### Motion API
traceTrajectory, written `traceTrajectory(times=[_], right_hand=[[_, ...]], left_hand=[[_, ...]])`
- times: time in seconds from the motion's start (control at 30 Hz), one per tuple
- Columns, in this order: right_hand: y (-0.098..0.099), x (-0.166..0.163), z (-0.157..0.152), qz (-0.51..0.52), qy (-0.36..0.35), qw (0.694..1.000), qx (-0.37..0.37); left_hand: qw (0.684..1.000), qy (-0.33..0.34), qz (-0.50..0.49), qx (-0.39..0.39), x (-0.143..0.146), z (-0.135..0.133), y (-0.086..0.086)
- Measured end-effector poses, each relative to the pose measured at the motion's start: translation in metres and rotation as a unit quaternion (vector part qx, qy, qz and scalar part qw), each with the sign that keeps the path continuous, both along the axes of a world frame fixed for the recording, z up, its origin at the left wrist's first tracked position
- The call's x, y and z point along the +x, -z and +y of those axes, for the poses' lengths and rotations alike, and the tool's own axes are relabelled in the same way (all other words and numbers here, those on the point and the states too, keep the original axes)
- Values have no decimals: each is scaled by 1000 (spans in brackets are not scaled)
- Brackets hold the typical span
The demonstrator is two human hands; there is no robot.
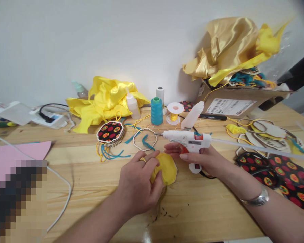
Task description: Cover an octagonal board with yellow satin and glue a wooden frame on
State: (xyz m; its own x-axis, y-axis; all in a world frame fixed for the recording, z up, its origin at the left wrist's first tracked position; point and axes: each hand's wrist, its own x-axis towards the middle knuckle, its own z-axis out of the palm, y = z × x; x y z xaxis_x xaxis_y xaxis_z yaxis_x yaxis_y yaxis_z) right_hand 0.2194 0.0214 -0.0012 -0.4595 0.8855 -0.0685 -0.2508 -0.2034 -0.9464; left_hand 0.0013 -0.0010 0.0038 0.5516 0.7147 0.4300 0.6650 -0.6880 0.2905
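My left hand [142,182] grips the left side of a yellow fabric-covered piece [167,168] with a pale edge, low over the table. To its right, my right hand [200,157] is wrapped around the handle of a white glue gun [187,139]. The gun's metal nozzle points left, above the yellow piece, and a long clear glue stick [255,147] trails out of its back. Just beyond my left hand lies a thin scalloped frame [134,143] with a teal cord [147,143] inside it. A stack of scalloped, patterned black pieces [110,131] with tassels sits farther left.
Behind stand a teal thread spool [156,113], a yellow thread reel [174,116] and squeeze bottles. Crumpled yellow satin [103,99] lies against the wall. A cardboard box [233,101] heaped with fabric is at the right, near scissors [258,172] on patterned cloth. A white cable [68,182] crosses the left.
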Motion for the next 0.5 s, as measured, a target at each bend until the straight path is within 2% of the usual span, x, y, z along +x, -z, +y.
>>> traceTrajectory(times=[0.27,0.5], right_hand=[[-3,-7,-1,23,5,999,-36],[5,-10,-1,40,-44,998,-14]], left_hand=[[999,3,29,-40,-1,0,4],[997,-11,59,-53,1,2,2]])
